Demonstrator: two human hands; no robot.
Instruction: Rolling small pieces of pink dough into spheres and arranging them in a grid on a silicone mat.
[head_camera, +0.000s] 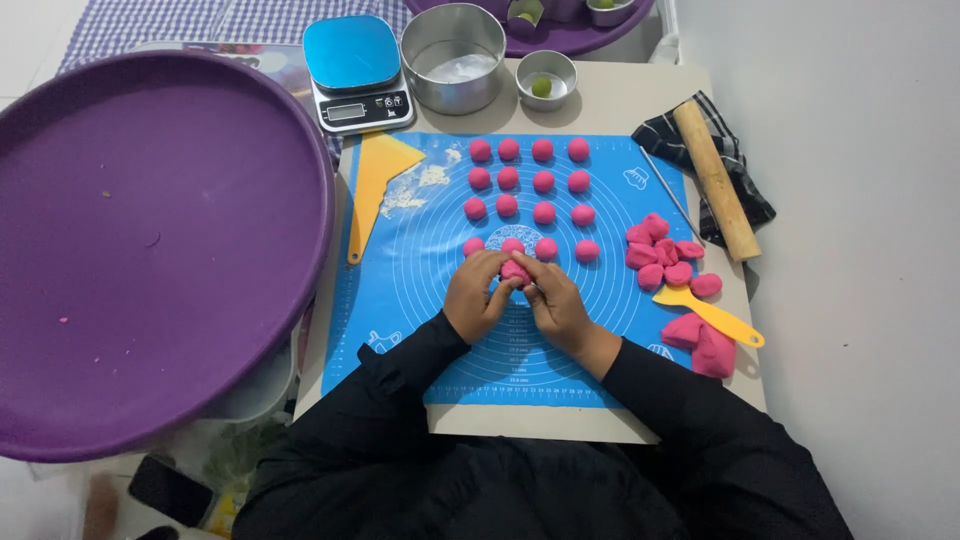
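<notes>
Head view: left hand (474, 296) and right hand (553, 303) cupped together around pink dough piece (514, 272), at middle of blue mat (420, 300), near rolled balls (528, 180). Looks soft, light, easily dented; best held gently from both sides.

you sit at a low, pale beige rectangular worktop (620, 100) set on a smooth, light grey-white floor (860, 250) that stretches off to your right. a purple-and-white checked cloth (150, 25) lies at the top left, beside more pale floor. the light is even and soft, leaving only faint shadows along the worktop's right edge.
</notes>
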